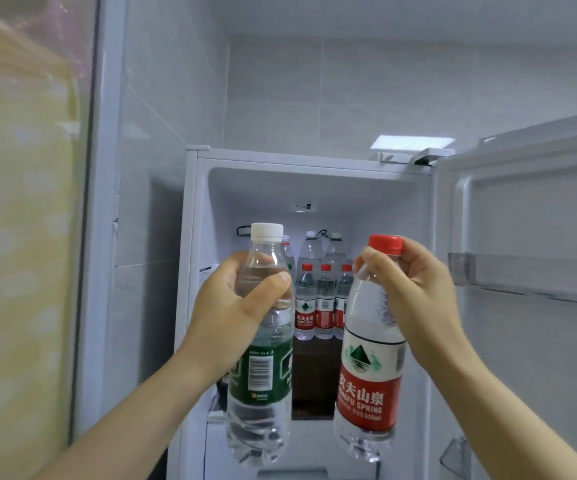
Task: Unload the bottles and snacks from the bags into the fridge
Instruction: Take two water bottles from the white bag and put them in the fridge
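Both hands up in front of the open fridge (190, 306), one bottle each. Left hand (231, 306) wrapped around the upper body of the green-label bottle (259, 344), white cap, upright. Right hand (415, 292) pinches the red-label bottle (370, 368) at neck and red cap, tilted slightly. Shelf behind already holds a cluster of bottles (318, 303). Fridge door (529, 237) swung open at right, door bin (522, 275) visible.

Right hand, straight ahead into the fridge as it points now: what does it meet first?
Likely the front row of red-capped bottles standing in the fridge, just left of the right hand and its held bottle. Gap before them looks free; depth is unclear.
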